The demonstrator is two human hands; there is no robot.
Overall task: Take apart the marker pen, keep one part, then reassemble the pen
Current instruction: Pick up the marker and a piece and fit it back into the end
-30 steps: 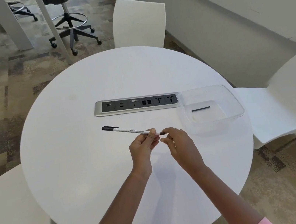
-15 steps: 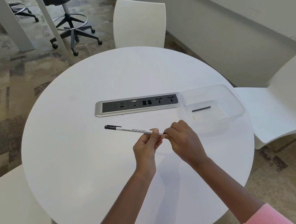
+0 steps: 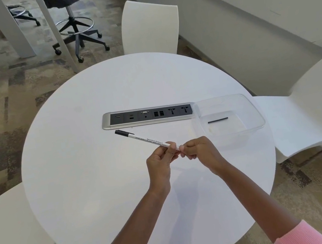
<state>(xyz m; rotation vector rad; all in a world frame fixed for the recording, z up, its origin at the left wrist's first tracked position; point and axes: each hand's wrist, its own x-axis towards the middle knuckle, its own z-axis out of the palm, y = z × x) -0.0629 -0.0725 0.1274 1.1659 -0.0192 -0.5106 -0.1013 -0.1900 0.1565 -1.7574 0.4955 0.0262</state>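
A white marker pen [image 3: 144, 140] with a black cap at its far left end is held above the round white table [image 3: 92, 175]. My left hand [image 3: 161, 164] pinches the barrel near its right end. My right hand [image 3: 199, 151] is closed over the pen's right end, and whatever small part is there is hidden by the fingers. A thin black rod-shaped pen part [image 3: 218, 120] lies alone inside the clear plastic container [image 3: 252, 107] to the right.
A silver power and socket strip [image 3: 106, 123] is set into the table's middle, touching the container's left side. White chairs stand at the far side [image 3: 150, 26], the right [image 3: 310, 111] and the near left [image 3: 12, 240]. A black office stool [image 3: 75, 27] stands beyond.
My right hand has closed in against the pen's right end, so the dark tip seen between the hands earlier is now covered. The pen has shifted slightly.
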